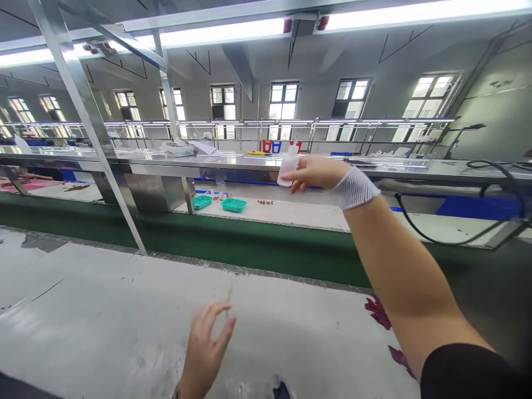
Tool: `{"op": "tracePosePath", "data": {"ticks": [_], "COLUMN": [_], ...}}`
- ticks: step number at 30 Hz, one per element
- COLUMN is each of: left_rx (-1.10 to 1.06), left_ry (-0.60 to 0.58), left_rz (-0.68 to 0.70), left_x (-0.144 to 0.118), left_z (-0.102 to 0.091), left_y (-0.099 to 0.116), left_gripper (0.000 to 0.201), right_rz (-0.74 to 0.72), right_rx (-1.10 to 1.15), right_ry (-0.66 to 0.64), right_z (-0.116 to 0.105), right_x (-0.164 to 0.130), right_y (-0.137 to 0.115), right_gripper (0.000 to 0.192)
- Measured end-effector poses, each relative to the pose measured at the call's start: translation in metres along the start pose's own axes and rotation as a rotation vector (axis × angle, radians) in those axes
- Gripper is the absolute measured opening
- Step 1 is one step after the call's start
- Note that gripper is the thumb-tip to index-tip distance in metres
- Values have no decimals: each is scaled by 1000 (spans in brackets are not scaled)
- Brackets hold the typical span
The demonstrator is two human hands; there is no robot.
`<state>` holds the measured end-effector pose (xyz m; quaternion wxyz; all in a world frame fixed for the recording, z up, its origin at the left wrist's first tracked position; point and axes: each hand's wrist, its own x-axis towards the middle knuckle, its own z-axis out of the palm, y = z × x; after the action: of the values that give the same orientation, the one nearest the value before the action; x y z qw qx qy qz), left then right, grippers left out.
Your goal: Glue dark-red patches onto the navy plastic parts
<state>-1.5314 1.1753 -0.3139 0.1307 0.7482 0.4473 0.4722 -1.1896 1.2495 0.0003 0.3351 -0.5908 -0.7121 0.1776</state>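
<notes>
The right hand hides part of the bottle it grips. In the left hand, a sliver blurs beyond naming. Below right of the bottle grip, the forearm partly hides maroon scraps; below right of the pinch, the edge crops a dark thing.

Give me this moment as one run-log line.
Right hand: holding translucent white plastic bottle, raised | Left hand: at thin pale translucent piece, grip unclear, above white worktable | On worktable: dark-red flat scraps
</notes>
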Motion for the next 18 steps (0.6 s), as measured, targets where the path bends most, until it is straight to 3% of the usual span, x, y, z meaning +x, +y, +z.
{"op": "tracePosePath", "data": {"ticks": [2,5,7,9,13,18], "left_rx": [-101,-283,-389,-455,-509,-527], "left_ry": [38,76,5,-155,-412,-439], "left_rz": [54,85,87,93,126,207], "left_x": [29,61,73,77,63,29], "left_z": [-14,-20,-18,-12,6,21], "left_y": [41,105,144,177,221,250], "left_gripper": [30,26,25,28,29,22], "right_rz": [-96,-85,-28,10,11,19], "right_rx": [177,375,457,462,363,311], "right_ry": [-138,-205,-221,-212,-164,-183], "right_z": [27,69,91,106,113,100], "right_x": [-52,-130,-175,-214,-274,-325], "right_y": [4,16,25,32,42,50], "right_gripper": [33,45,50,50,35,29]}}
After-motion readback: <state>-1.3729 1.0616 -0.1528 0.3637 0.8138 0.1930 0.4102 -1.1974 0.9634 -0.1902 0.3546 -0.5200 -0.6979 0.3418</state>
